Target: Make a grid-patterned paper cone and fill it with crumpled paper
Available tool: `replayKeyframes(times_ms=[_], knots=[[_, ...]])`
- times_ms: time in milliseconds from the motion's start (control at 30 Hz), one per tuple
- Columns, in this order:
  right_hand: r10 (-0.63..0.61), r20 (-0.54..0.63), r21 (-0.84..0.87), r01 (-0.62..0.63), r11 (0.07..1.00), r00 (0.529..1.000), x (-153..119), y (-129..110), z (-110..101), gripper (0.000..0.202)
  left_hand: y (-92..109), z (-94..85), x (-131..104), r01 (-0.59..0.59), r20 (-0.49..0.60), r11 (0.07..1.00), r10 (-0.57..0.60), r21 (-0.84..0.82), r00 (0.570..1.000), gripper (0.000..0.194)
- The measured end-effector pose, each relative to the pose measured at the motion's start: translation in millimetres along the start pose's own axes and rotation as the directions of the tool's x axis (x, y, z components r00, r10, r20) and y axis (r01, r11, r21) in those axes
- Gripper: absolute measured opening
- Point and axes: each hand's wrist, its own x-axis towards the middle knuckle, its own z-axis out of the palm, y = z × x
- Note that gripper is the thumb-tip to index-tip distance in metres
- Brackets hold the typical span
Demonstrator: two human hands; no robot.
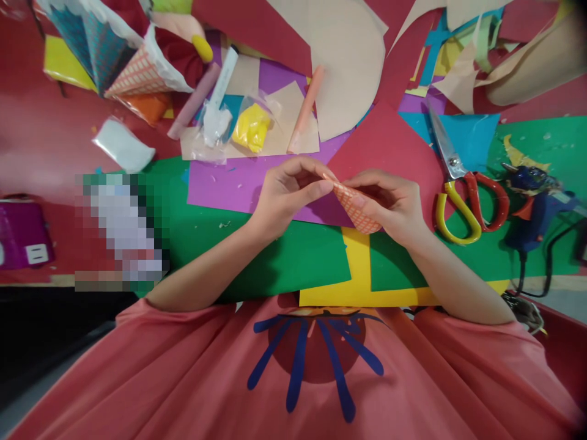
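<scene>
Both hands meet over the middle of the desk. The left hand pinches the top edge of a small paper cone with thumb and fingertips. The right hand curls around the cone and grips it from the other side. The cone is orange with a grid of little squares (like a waffle cone), and its wide end points to 5 o'clock. It sits just above the green paper and a yellow strip, with purple paper at 10 o'clock. The scissors, with red and yellow handles, lie at 3 o'clock from the hands. A blue glue gun lies just past them. A bag of yellow stuff lies at 11 o'clock.
</scene>
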Motion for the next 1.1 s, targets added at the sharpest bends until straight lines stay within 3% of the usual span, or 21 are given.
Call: replayKeyframes(times_ms=[267,367,433,533,633,733,900,1100], knots=[[0.015,0.015,-0.037,-0.014,0.999,1.0,0,-2,-1,0.023,1,-2.3,1,-0.017,0.015,0.999,0.018,-0.03,1.0,0.018],[-0.004,0.001,-0.083,0.004,0.997,1.0,-1,-3,0,0.02,4,-2.9,3,-0.03,-0.034,0.996,0.027,-0.084,0.999,0.021],[-0.043,-0.054,-0.157,0.034,0.987,0.998,-1,-4,1,0.017,6,-2.5,4,-0.011,-0.056,0.997,0.007,-0.081,0.998,0.02],[-0.148,-0.143,-0.343,0.091,0.935,0.979,-2,-4,3,0.015,7,0.4,2,0.063,0.025,0.998,-0.063,0.008,0.998,0.025],[-0.242,-0.104,-0.499,0.16,0.852,0.965,-4,0,4,0.018,5,4.9,-2,0.105,0.078,0.993,-0.11,0.061,0.991,0.032],[-0.283,-0.028,-0.552,0.221,0.804,0.959,-6,3,4,0.026,3,6.8,-2,0.104,0.036,0.992,-0.107,0.073,0.994,0.031],[-0.313,0.005,-0.5,0.273,0.822,0.95,-6,-1,4,0.024,2,3.6,1,0.084,-0.001,0.993,-0.084,0.086,0.996,0.029],[-0.113,-0.098,-0.203,0.092,0.975,0.989,-2,-5,10,0.003,2,1.8,1,0.097,0.032,0.988,-0.102,0.122,0.994,0.027]])
